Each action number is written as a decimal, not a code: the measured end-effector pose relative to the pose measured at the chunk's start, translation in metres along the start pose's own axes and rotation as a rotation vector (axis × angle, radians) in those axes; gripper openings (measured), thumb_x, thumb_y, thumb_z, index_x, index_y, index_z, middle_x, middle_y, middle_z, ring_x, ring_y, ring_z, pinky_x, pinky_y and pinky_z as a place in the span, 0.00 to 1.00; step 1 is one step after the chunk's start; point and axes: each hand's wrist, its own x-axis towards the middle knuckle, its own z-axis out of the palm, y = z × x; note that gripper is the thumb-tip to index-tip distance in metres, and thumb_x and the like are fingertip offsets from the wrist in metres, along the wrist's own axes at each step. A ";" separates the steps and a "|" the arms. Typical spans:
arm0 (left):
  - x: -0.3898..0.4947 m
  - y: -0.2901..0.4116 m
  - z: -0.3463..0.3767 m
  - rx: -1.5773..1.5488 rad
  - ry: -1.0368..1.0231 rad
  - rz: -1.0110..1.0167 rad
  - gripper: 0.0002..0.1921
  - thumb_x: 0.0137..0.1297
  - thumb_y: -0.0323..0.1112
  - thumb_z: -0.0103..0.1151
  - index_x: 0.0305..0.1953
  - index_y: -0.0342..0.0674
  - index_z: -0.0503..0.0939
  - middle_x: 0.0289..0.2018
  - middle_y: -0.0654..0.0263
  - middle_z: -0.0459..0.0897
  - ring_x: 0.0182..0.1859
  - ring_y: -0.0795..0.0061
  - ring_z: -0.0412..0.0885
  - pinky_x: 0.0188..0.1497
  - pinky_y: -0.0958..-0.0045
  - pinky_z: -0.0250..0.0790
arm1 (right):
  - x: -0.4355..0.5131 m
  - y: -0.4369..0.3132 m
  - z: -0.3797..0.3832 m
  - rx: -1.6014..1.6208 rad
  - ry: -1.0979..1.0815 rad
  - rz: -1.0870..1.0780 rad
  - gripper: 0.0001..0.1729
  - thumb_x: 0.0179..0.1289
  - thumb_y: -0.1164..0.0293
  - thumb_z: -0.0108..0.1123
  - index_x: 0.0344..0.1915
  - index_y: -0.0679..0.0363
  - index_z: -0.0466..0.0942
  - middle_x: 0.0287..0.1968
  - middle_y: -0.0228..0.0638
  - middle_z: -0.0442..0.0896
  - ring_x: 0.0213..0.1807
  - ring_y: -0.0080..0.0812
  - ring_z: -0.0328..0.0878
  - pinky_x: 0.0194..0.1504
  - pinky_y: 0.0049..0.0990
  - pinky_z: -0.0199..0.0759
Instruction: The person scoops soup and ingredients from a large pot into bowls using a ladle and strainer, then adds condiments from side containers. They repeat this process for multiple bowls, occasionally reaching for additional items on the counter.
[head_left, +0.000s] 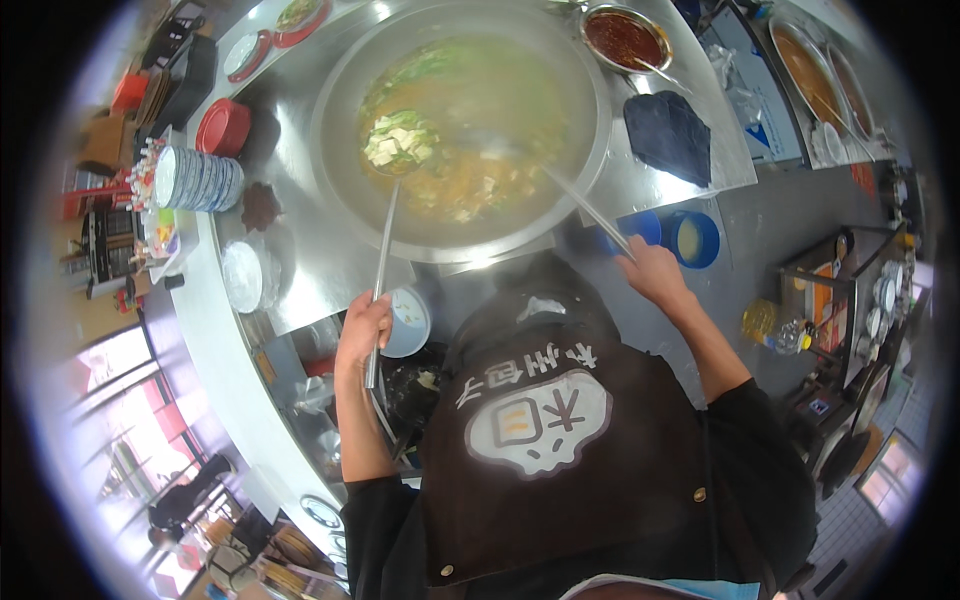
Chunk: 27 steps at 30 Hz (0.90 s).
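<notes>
A big round metal wok (341, 202) filled with steaming broth (480, 82) is set into the counter before me. My left hand (365, 328) grips the long metal handle of a ladle (388, 232). Its bowl, at the left of the wok, is heaped with pale tofu-like cubes (397, 145) and green leaves. In my right hand (651, 271) is the metal handle of a second utensil (592, 212). This one slants into the broth, where its blurred head cannot be made out. Greens and pale pieces float around both tools.
Red chili sauce fills a metal bowl (626, 37) at the far right, near a folded dark cloth (667, 137). Stacked bowls (199, 178) and red dishes (223, 127) stand left. Below the counter are a white bucket (409, 322) and a blue bucket (691, 240).
</notes>
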 end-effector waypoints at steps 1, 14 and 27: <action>0.000 0.001 -0.002 0.028 0.014 0.022 0.12 0.72 0.37 0.51 0.30 0.40 0.69 0.15 0.74 0.64 0.13 0.83 0.61 0.16 0.78 0.52 | -0.009 0.004 0.002 -0.034 0.003 -0.010 0.18 0.63 0.59 0.61 0.35 0.64 0.70 0.26 0.54 0.81 0.33 0.59 0.79 0.35 0.51 0.71; -0.002 0.012 -0.012 0.032 -0.032 0.031 0.10 0.71 0.35 0.51 0.31 0.38 0.69 0.16 0.74 0.65 0.13 0.83 0.61 0.15 0.80 0.53 | -0.017 -0.060 -0.004 1.011 -0.190 0.164 0.22 0.69 0.55 0.57 0.27 0.62 0.70 0.21 0.29 0.71 0.15 0.21 0.66 0.18 0.25 0.60; 0.007 0.012 0.018 0.083 -0.081 0.007 0.11 0.71 0.36 0.51 0.30 0.40 0.69 0.16 0.75 0.65 0.14 0.84 0.61 0.15 0.79 0.53 | 0.109 -0.061 -0.003 0.535 0.038 -0.099 0.25 0.66 0.55 0.56 0.30 0.70 0.72 0.18 0.40 0.72 0.16 0.34 0.73 0.22 0.32 0.67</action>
